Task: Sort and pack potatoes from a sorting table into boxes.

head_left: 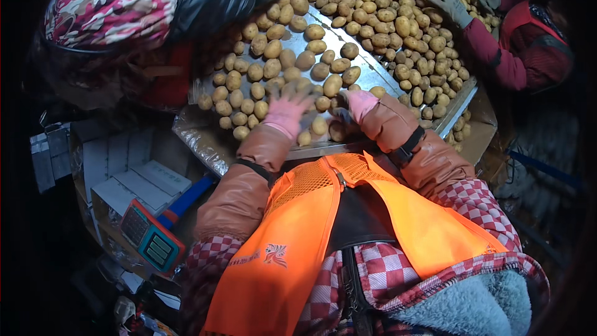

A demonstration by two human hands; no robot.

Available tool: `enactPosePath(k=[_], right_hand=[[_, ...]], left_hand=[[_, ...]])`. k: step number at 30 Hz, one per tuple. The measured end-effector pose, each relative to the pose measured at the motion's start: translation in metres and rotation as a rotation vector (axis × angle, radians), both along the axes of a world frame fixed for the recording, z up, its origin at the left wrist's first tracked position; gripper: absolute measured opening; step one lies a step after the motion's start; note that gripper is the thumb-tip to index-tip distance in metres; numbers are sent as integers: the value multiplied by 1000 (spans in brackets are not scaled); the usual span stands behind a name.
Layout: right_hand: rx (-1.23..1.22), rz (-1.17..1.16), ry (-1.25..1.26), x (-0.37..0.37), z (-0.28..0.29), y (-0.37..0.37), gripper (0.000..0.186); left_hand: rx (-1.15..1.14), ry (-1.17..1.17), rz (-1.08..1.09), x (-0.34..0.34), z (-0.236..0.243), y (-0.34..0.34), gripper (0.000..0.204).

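Note:
Many loose potatoes [272, 49] lie on a shiny metal sorting table [336, 32] in front of me. My left hand [290, 107], in a pink glove with greyish fingers, reaches over them with its fingers spread, a little blurred. The nearest potatoes lie around its fingertips. To its right, my right hand [359, 104] wears the same kind of glove and points inward. Its fingers are mostly hidden, with a potato [337, 130] just below them. Brown sleeve covers [264, 149] wrap both my forearms.
A co-worker's dark sleeve [230, 3] reaches over the table at left; another's grey-gloved hand [448, 1] rests on potatoes at right. A metal divider [373, 65] crosses the table. Boxes [149, 180] and a red-framed scale display [151, 236] stand at lower left.

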State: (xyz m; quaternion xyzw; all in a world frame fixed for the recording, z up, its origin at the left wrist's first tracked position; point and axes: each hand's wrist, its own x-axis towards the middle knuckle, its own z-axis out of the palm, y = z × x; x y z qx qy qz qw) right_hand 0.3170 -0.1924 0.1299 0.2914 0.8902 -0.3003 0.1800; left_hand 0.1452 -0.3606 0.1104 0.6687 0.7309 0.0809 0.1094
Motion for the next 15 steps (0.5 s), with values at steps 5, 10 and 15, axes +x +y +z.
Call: enactPosePath(k=[5, 10, 15], right_hand=[[-10, -331, 456, -7, 13, 63, 39], [578, -568, 127, -21, 3, 109, 74], [166, -223, 467, -19, -6, 40, 60]], left_hand=[[-24, 55, 255, -43, -17, -45, 51], [-81, 158, 700, -84, -13, -28, 57], [1, 65, 735, -134, -7, 91, 76]])
